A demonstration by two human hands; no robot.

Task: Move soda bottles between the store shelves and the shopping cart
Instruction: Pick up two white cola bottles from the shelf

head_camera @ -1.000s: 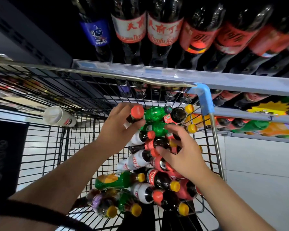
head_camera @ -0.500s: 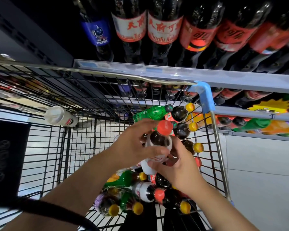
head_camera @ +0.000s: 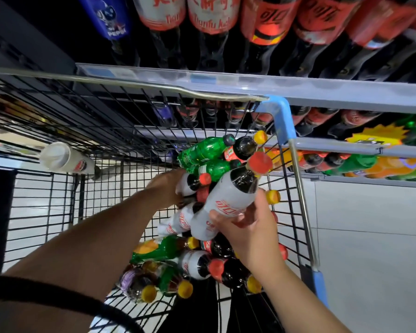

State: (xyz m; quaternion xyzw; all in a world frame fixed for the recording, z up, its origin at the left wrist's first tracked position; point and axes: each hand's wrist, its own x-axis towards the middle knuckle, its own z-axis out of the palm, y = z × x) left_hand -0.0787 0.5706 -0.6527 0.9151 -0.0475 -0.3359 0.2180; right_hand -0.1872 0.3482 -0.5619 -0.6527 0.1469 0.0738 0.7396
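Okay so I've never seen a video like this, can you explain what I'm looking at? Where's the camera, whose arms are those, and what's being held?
There is no machine here. A person wears a wide-angle camera on the head, so the one picture looks down along their own bare arms. Below is a wire shopping cart holding small soda bottles, green, dark and white-labelled. The right hand has its fingers curled round a white-labelled bottle with a red cap, raised above the pile. The left hand reaches into the pile at a second white bottle; whether it grips it is hidden. Behind the cart are store shelves stocked with large soda bottles. A white cup sits at the cart's left side.
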